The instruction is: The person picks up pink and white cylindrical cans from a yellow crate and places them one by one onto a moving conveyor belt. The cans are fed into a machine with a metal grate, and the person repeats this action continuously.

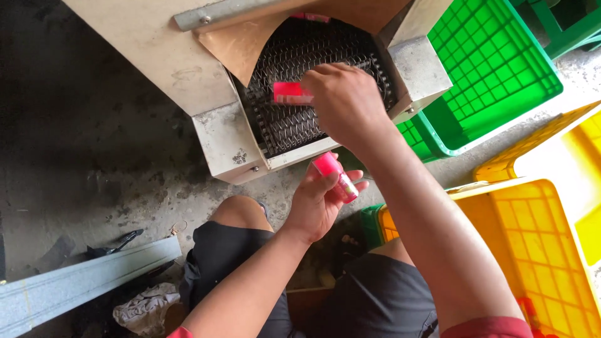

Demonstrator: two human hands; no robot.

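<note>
My right hand (346,101) reaches over the black mesh conveyor belt (285,122) of a metal machine (156,56) and grips a small pink bottle (289,92) lying on the belt. Just below the belt's end, my left hand (317,203) holds another small bottle with a pink cap (335,176), tilted. A further pink bottle (310,17) shows far back on the belt under a brown flap.
A green plastic crate (494,69) stands right of the machine. Yellow crates (532,238) sit at the right beside my knee. A grey metal bar (81,281) and a crumpled rag (147,308) lie on the dark concrete floor at the left.
</note>
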